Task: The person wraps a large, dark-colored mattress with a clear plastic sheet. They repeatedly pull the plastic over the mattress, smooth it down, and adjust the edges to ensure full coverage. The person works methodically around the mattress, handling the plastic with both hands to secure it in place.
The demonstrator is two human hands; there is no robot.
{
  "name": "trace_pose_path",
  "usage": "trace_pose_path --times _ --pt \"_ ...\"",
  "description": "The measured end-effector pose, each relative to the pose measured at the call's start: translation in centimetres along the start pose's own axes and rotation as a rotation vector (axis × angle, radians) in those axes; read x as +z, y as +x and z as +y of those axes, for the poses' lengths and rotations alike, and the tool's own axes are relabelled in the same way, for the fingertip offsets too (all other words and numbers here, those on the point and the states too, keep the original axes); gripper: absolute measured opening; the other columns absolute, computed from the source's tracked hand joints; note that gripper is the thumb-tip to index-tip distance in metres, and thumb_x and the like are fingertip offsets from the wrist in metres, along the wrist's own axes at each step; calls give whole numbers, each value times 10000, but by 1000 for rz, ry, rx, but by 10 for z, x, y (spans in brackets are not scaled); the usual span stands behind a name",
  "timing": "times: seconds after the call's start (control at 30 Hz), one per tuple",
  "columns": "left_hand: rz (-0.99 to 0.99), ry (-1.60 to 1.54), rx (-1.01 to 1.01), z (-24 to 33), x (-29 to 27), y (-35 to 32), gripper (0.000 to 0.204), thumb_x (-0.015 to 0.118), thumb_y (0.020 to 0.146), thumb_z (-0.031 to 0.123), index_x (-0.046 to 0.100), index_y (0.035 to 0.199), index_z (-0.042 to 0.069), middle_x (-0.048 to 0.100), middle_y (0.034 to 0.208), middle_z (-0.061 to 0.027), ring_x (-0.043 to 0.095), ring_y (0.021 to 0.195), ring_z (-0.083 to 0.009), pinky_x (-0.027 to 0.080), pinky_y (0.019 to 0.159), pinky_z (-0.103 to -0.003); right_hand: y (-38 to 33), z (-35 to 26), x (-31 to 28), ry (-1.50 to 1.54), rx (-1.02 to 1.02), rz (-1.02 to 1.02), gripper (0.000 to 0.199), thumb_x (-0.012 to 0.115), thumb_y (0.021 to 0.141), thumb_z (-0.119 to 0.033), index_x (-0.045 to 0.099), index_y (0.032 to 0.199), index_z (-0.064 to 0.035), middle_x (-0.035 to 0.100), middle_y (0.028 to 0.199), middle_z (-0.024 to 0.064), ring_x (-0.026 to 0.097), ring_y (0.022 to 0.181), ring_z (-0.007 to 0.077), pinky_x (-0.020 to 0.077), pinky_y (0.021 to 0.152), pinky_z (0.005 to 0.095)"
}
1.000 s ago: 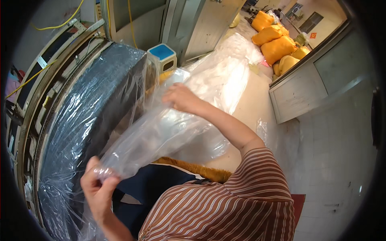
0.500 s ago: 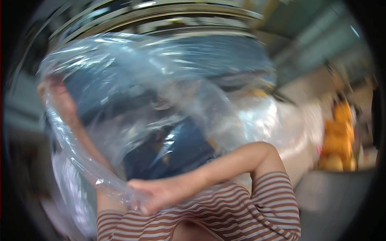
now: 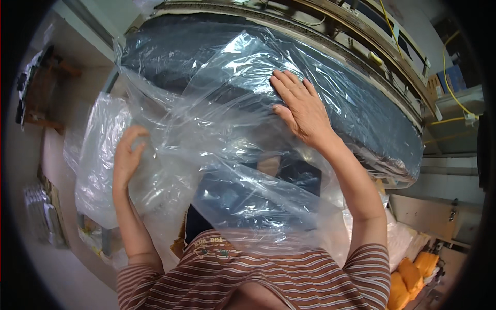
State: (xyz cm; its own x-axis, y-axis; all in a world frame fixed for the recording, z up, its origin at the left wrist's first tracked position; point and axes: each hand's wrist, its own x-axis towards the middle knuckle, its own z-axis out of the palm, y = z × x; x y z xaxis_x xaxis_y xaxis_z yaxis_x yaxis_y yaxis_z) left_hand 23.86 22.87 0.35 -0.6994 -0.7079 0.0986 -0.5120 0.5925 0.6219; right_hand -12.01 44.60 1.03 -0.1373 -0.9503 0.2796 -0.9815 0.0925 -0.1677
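A moment before, the clear plastic bag [image 3: 227,155] was up in the air. Now it lay over the big dark roll [image 3: 361,113]. The right hand [image 3: 302,106] pressed it flat, fingers open. The left hand [image 3: 126,155] touched its left edge, half curled, gripping nothing.

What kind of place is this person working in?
Probably a small workshop or packing room. A big dark padded slab lies wrapped in clear plastic film, a metal machine frame runs behind it, and stuffed orange bags are piled nearby.

Glossy clear plastic sheet [image 3: 227,155] (crinkled) over matt dark fabric roll [image 3: 361,111].
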Motion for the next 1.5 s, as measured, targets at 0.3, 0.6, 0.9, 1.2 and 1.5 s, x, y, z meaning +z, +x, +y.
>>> trace_pose_path --times 0.3,0.6,0.9,1.2,1.5 --pt "206 60 251 135 82 162 439 702 788 388 600 1011 23 592 1011 -109 568 971 -264 447 840 -354 7 -2 -1 -119 21 -32 583 489 916 -406 369 1404 -110 356 1460 69 326 1347 263 256 1103 444" --pt "263 50 157 100 109 202 376 740 747 353 620 927 45 577 924 -86 579 868 -238 448 771 -370 8 -5 -1 -123 38 -27 591 477 918 -414 358 1410 -110 358 1459 62 319 1349 255 247 1105 448" --pt "303 -710 183 109 80 201 92 652 835 131 637 822 42 592 784 35 530 740 -53 434 694 -219 6 -4 0 -73 75 38 715 492 891 -481 289 1437 -66 255 1502 126 231 1387 317 219 1117 457" --pt "443 -594 332 129 10 178 81 631 856 106 600 869 32 577 812 17 531 745 -63 433 718 -217 45 -7 -43 528 385 -129 555 676 825 -169 462 1328 -73 649 1012 140 630 805 195 498 711 296" --pt "728 -156 6 -44 -1 170 95 653 819 137 648 863 52 611 806 -44 560 688 -146 452 670 -269 -23 72 -77 1175 635 -495 187 628 814 -234 631 783 -50 477 590 -56 405 524 38 290 462 214"
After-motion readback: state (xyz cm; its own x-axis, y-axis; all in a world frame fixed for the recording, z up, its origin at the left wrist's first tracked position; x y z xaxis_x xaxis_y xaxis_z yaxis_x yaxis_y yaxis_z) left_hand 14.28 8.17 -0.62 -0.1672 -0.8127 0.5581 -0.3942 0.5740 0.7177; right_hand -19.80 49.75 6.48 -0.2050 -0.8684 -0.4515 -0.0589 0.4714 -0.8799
